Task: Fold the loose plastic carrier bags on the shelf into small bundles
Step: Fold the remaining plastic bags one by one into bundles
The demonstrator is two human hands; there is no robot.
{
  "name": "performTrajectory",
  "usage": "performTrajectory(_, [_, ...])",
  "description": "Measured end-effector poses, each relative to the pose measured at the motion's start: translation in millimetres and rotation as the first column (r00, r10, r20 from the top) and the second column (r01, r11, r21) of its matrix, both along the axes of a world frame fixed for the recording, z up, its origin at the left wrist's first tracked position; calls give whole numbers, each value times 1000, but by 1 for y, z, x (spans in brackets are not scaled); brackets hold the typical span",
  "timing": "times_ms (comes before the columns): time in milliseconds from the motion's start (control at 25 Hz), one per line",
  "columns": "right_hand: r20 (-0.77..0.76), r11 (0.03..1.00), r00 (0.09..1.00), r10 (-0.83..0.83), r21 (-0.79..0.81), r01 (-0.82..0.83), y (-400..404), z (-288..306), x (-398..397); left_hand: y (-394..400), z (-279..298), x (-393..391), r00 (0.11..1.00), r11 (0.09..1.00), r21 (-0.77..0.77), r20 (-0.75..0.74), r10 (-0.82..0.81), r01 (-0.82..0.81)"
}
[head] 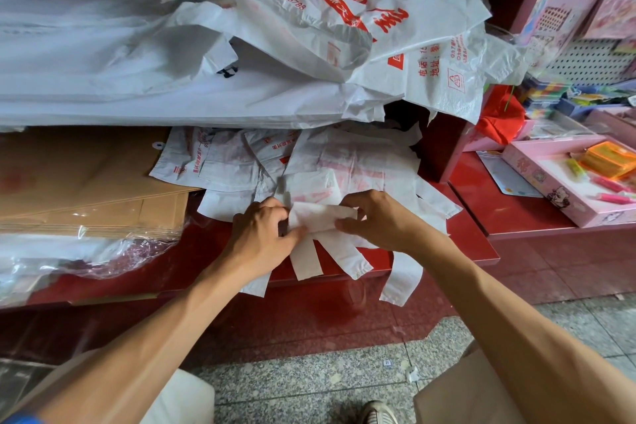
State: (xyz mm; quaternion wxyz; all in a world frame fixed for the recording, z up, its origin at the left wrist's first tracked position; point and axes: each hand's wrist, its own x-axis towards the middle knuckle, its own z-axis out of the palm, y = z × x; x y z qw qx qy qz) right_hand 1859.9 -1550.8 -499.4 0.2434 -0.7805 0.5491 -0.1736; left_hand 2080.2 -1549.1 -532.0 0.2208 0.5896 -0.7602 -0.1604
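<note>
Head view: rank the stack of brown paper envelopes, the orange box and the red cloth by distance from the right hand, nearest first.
From the right hand:
1. Red cloth, up and to the right, past the shelf corner.
2. Orange box, far right, in the pink tray.
3. Stack of brown paper envelopes, far left, beyond the left hand.

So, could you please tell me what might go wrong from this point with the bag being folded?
1. The small folded white plastic bag is only pinched by the left hand and right hand; slippery film could spring open if either grip loosens.
2. Its handle strips dangle over the red shelf edge and may drag the fold apart.
3. The loose heap of white printed bags above overhangs and might slide down onto the work.
</note>
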Motion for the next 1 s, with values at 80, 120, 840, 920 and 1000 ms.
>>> performTrajectory(80, [82,997,995,-62,40,59,-1,2,1,4,7,-2,999,999,42,-45,10,-8])
performTrajectory(120, [99,995,992,-79,61,73,-1,3,2,8,11,-5,998,997,72,-63,26,-21])
performTrajectory(840, [-36,947,972,-230,-239,215,-7,-25,26,3,-3,-2,990,983,-123,41,-134,138])
performTrajectory(920, [-157,935,976,-153,-343,92,-5,-20,28,3,-9,-6,969,969,-113,146,-201,218])
performTrajectory(1000, [-237,951,971,-24,-305,-51,-4,-12,28,0,-12,-6,942,959,-71,218,-254,275])
